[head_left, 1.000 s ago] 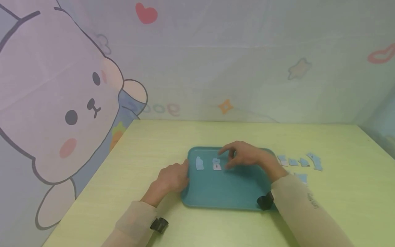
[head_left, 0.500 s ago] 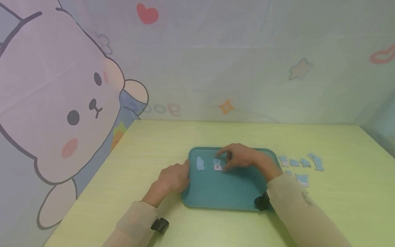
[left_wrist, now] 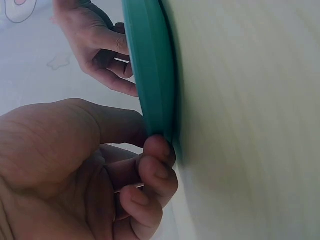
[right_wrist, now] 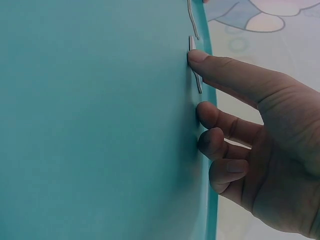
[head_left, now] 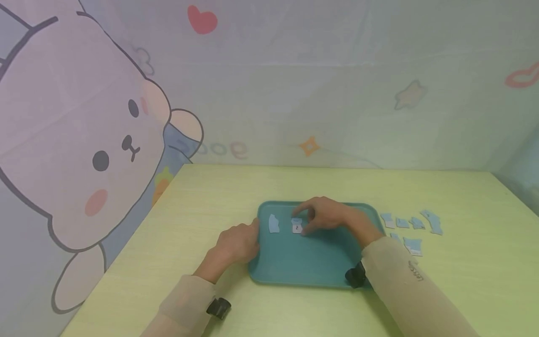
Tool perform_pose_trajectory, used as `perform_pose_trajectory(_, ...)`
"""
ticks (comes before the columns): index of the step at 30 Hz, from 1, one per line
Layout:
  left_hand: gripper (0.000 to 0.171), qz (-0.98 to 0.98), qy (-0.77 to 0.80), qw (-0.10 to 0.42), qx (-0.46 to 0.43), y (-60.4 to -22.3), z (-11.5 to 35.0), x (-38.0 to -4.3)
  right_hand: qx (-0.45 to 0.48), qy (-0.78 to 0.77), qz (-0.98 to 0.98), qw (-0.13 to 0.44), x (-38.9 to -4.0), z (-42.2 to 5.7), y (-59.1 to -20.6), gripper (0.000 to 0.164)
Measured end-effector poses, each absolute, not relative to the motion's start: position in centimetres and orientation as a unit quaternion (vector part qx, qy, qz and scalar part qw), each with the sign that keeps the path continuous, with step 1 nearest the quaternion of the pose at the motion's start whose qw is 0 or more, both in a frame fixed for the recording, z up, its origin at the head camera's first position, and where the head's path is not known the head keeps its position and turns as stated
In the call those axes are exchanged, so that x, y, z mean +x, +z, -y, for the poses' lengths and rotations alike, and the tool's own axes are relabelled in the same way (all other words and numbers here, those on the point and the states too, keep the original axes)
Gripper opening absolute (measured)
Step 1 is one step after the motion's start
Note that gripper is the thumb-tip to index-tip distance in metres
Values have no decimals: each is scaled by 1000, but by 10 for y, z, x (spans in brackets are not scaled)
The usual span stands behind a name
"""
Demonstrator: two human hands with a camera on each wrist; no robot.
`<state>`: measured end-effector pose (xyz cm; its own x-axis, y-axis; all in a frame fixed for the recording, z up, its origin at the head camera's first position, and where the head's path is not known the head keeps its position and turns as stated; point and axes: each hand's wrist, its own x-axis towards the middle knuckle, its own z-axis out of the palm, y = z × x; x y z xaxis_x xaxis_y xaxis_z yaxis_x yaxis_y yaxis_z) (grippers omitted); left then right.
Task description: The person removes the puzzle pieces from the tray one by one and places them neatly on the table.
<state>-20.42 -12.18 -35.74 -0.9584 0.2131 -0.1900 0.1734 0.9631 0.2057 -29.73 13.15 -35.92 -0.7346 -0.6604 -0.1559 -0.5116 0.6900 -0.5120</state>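
My left hand [head_left: 237, 242] grips the left edge of a teal tray [head_left: 311, 262]. In the left wrist view, the thumb lies over the tray rim [left_wrist: 152, 65] with curled fingertips beneath. My right hand [head_left: 326, 213] reaches over the tray, its thumb and index finger bracketing two small joined puzzle pieces, a white one [head_left: 297, 229] with a dark mark and a light blue one [head_left: 296, 220] behind it. The right wrist view has the thumb against the edge of a thin piece [right_wrist: 198, 84], the other fingers curled. Another blue puzzle piece [head_left: 273, 223] lies left of these.
Right of the tray, several loose light blue puzzle pieces [head_left: 402, 223] lie on the pale yellow table [head_left: 476, 262]. A larger curved piece [head_left: 433, 222] is farthest right. Behind the table hangs a printed cloth [head_left: 269, 93] with a cartoon bear.
My right hand has moved slightly left and closer to the joined pieces, its thumb now at their right edge. The left hand keeps its place on the tray.
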Motion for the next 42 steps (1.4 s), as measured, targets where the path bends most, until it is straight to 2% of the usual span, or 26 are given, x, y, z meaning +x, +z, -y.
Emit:
perform_pose_trajectory(30,58,-985,92,110,98,-357,120,-205,-316,-241,-903,165,-300,-133,-364,48)
perform_pose_trajectory(42,58,-985,94,103,101,-357,121,-204,-320,-251,-900,155,-295,-138,-352,46)
